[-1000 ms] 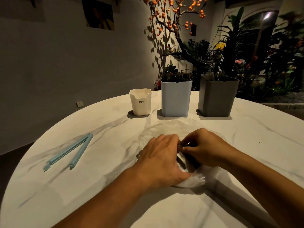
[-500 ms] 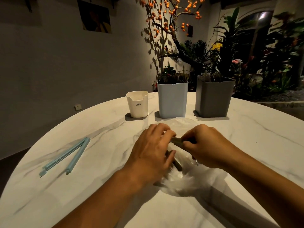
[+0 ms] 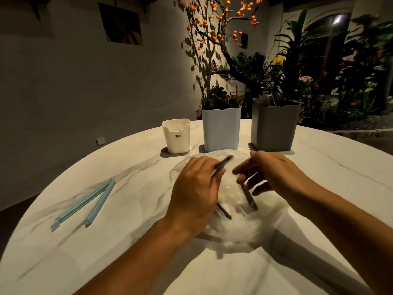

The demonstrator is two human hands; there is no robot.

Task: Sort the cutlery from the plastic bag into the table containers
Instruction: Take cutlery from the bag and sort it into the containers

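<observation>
left hand (image 3: 195, 188) grips utensil (image 3: 223, 162) over bag (image 3: 234, 228), mid-table.

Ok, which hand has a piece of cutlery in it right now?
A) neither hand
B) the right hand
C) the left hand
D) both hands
C: the left hand grips a dark utensil whose end sticks up past its fingers, while the right hand hovers over the plastic bag with its fingers spread and holding nothing.

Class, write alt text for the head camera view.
A left hand pinches a dark cutlery piece above a clear plastic bag on a marble table; the right hand hovers open before three containers.
</observation>
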